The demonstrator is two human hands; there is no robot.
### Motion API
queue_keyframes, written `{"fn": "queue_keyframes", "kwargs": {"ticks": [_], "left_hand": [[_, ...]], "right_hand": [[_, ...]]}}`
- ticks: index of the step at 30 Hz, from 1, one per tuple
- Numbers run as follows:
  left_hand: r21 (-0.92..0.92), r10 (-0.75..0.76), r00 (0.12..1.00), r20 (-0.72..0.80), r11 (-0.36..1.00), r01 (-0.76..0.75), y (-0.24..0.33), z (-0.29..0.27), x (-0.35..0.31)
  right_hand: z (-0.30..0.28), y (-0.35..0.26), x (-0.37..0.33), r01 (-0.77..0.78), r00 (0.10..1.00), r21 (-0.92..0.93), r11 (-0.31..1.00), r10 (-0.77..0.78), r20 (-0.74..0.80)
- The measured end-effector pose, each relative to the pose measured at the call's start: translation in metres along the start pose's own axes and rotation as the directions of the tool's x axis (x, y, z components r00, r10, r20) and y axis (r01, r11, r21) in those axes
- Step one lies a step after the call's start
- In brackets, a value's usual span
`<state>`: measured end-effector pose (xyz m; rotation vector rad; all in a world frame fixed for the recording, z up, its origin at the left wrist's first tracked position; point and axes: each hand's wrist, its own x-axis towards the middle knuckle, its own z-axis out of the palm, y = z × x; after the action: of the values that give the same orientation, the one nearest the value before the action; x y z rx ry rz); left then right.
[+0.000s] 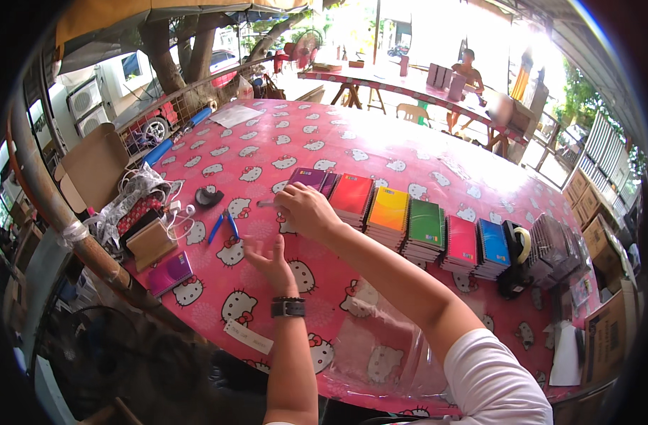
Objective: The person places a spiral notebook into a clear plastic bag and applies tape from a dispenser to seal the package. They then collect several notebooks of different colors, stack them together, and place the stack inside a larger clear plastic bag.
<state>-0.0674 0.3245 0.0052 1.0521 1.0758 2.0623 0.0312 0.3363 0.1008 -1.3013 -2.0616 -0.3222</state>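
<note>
My right hand (306, 207) reaches over the near edge of a stack of purple spiral notebooks (311, 178). Its fingers are closed, and a small greyish thing (266, 204), too small to name, sticks out at their tips. My left hand (271, 263), with a dark band at the wrist, hovers lower over the pink tablecloth, fingers apart and slightly blurred, holding nothing. Left of it lie blue-handled pliers (224, 225) with their handles spread. Rightward from the purple stack runs a row of spiral notebook stacks: red (352, 195), yellow (389, 212), green (426, 224), pink (461, 239) and blue (492, 242).
A black tape dispenser (515, 263) and plastic-wrapped packs (550, 248) stand at the right. Clear plastic sheets (377, 336) lie near me. At left are a purple notebook (170, 274), a black round object (208, 197) and an open cardboard box (90, 166). Someone sits beyond, at another table (402, 83).
</note>
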Motion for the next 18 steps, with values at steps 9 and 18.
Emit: {"fn": "queue_keyframes", "kwargs": {"ticks": [9, 18], "left_hand": [[0.369, -0.512, 0.766, 0.389, 0.849, 0.38, 0.024, -0.011, 0.003], [0.304, -0.61, 0.747, 0.264, 0.787, 0.536, 0.003, -0.022, 0.016]], "right_hand": [[0.005, 0.055, -0.012, -0.335, 0.94, -0.27, 0.903, 0.341, -0.026], [0.025, 0.058, -0.008, -0.191, 0.859, -0.469, 0.862, 0.378, 0.345]]}}
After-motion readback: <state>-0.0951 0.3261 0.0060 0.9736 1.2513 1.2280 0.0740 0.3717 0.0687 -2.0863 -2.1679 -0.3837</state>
